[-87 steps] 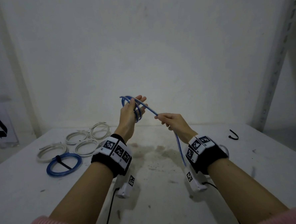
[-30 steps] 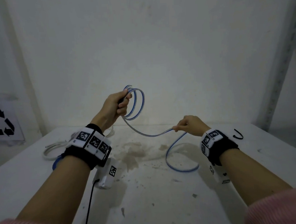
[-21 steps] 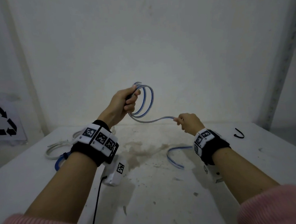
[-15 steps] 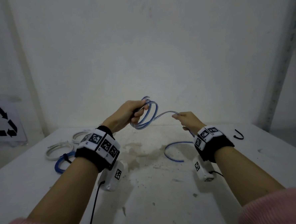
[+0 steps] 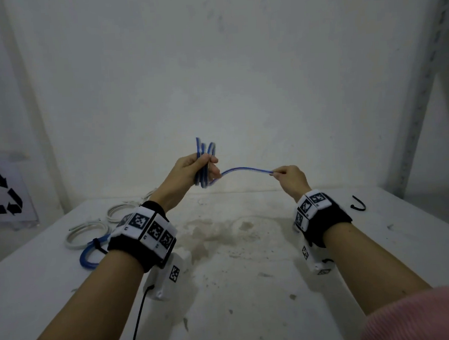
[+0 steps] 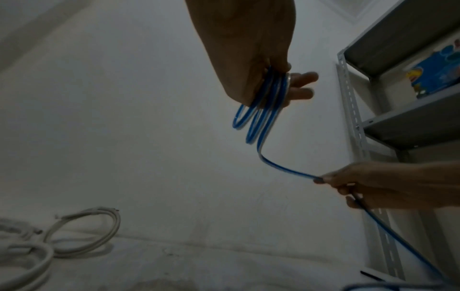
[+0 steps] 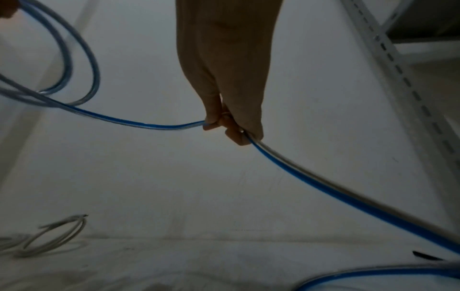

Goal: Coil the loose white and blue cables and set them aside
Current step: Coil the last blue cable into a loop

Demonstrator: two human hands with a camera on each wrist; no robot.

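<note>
Finished coils (image 5: 90, 232) crowd the table's (image 5: 238, 287) left; a black hook (image 5: 358, 205) lies far right.

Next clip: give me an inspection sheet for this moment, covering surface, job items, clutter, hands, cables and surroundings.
Surface: white table, stained and speckled near its middle.
Job's things: blue cable partly coiled in the air; its tail runs down past the right wrist to the table. Finished white coils and a tied blue coil lie far left.
Clutter: small black hook-shaped piece at the far right of the table.
Hands: left hand grips the blue loops; right hand pinches the free run.
Cables: black lead hangs from the left wrist unit.
Surroundings: white wall, recycling sign at left, grey metal shelving at right.
</note>
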